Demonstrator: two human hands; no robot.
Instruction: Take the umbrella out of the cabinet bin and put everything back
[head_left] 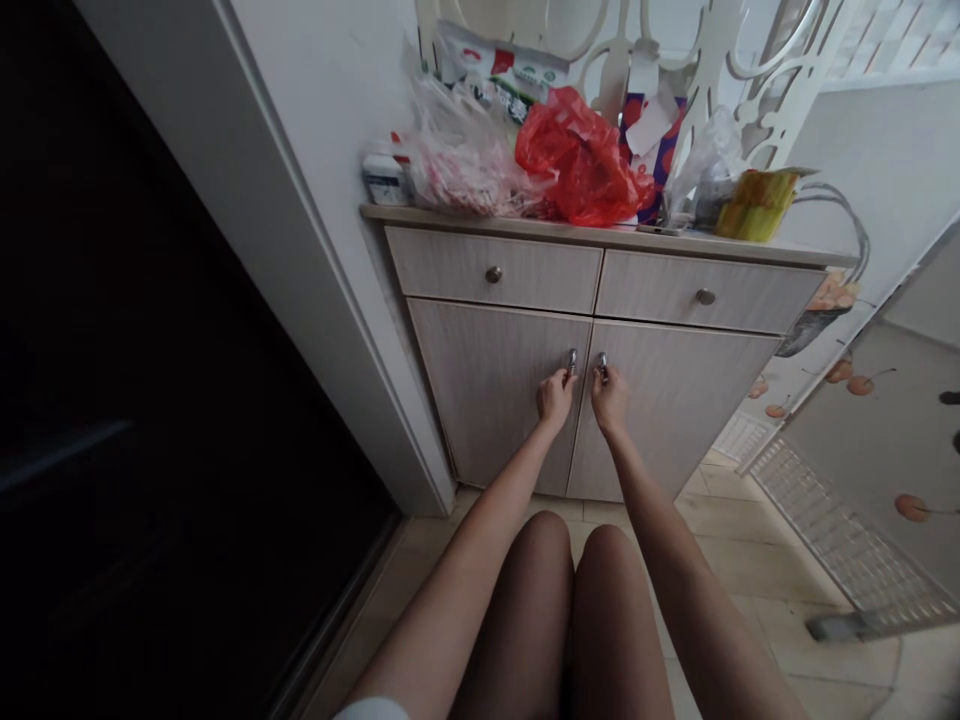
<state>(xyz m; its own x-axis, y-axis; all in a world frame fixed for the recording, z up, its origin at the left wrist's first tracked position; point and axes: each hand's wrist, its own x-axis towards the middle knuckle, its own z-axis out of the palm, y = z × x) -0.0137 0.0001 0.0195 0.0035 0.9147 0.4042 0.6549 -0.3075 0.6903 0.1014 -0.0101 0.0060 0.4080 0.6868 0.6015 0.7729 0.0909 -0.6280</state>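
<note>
A pale wood-grain cabinet stands in front of me, with two doors below two drawers. My left hand [556, 398] is closed around the metal handle [573, 358] of the left cabinet door [495, 390]. On the other side of the centre seam, my right hand [609, 398] grips the handle [602, 360] of the right cabinet door [682, 400]. Both doors sit flush with the cabinet front. Fingers cover the lower part of each handle.
On the cabinet top [480, 222] lie a red plastic bag [581, 160], a clear bag [465, 150], a white container [385, 178] and a yellow packet [756, 205]. A dark doorway [187, 450] is at left. A cherry-patterned panel [877, 440] stands at right.
</note>
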